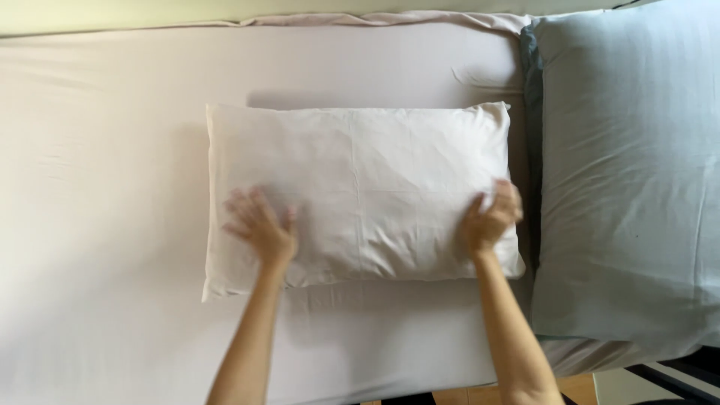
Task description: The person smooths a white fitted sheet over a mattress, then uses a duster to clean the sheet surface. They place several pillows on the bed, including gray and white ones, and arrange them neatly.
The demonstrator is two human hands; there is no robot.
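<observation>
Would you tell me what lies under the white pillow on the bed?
The white pillow rests on a pale fitted sheet. Both hands, left hand and right hand, lie on top. Anything directly beneath the pillow is covered.

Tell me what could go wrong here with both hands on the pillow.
1. The right hand sits at the white pillow edge by the blue pillow; a push could shove them together.
2. The left hand looks blurred, so its grip may slip.
3. Pressing could crease the sheet.
</observation>
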